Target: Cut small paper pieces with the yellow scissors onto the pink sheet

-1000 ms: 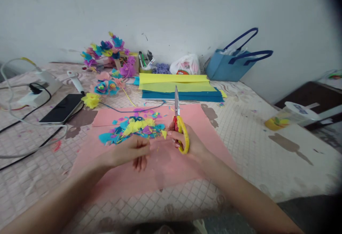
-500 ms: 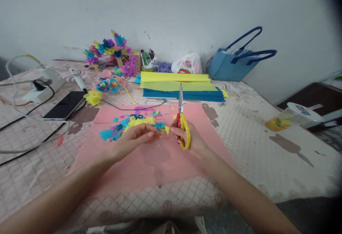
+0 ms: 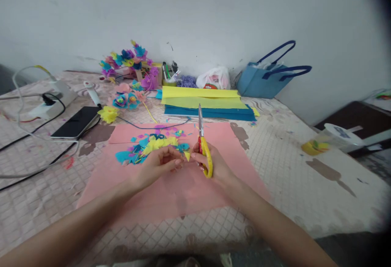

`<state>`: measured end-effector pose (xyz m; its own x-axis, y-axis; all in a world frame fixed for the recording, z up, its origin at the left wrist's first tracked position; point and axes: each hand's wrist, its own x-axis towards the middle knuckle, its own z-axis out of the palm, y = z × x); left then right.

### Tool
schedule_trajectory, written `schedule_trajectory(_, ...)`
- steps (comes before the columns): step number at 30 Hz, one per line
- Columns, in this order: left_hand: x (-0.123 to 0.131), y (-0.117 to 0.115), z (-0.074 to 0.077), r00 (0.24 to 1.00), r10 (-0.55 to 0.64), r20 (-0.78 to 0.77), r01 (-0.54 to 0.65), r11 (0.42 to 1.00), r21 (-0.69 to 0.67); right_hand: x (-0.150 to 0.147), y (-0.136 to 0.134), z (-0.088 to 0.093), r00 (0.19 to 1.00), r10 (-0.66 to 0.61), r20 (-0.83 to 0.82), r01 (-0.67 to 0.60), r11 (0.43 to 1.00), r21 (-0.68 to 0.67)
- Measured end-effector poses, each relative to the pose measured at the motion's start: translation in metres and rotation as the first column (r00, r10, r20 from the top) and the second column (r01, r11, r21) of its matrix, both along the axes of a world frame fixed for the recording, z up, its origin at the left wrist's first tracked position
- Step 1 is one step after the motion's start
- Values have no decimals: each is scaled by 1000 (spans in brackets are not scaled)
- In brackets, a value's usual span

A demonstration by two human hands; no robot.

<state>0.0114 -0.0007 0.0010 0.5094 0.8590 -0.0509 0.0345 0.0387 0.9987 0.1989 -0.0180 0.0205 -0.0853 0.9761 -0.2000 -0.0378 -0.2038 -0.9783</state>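
Scissors (image 3: 203,149) clamped in your right hand (image 3: 215,166), blades up over the pink sheet (image 3: 183,195); left hand (image 3: 157,166) curled close, yellow scrap (image 3: 187,155) between fingertips, can't tell whose pinch.

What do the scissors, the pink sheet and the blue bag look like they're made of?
The scissors, in the right hand: bare grey metal blades, glossy yellow handle loops, likely plastic. The pink sheet: thin matte paper, lying flat with a crease near its far edge. The blue bag: matte and stiff-sided, probably paper or non-woven fabric; cannot tell which.
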Motion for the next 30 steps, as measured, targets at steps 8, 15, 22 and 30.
schedule_trajectory(8, 5, -5, -5, 1000, -8, 28, 10, 998, -62, -9, -10, -8, 995, 97, -36, -98, 995, -27)
schedule_trajectory(15, 0, -5, 1, 998, -45, 34, 50, 983, -178, -6, -12, -7, 988, 151, -15, -151, 989, -4)
schedule_trajectory(22, 1, -6, 3, 998, -42, 55, 53, 977, -209, -5, -12, -6, 983, 185, -14, -185, 983, -11)
schedule_trajectory(30, 2, -6, 3, 996, -51, 80, 66, 978, -199, -5, -12, -5, 974, 226, -7, -226, 974, 3)
